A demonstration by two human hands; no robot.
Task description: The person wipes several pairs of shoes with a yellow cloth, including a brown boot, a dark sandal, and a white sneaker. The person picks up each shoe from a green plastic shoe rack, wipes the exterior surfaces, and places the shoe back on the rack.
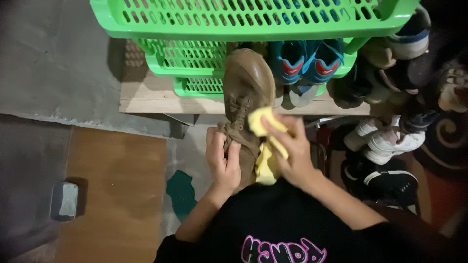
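Black cloth of the person's shirt (273, 219) fills the bottom of the view, with both bare forearms reaching forward from it. Left hand (223, 158) is curled around the laced upper part of a brown boot (246, 92), fingers closed on the leather near the ankle. Right hand (288, 146) presses a yellow cloth (265, 146) against the boot's side; the fingers are bent over the cloth, part of which hangs down between the two hands. The boot points away from the person, toe beyond the hands and up against a green plastic rack (195, 22).

Beyond the right hand, a pair of blue shoes with red marks (304, 61) sits on a rack shelf. To the right of the right hand lie white sneakers (385, 141) and dark shoes (385, 182) on the floor. Well to the left of the left hand, a small grey rectangular tin (64, 200) rests on brown flooring (114, 195). A green patch (181, 191) lies just left of the left forearm.
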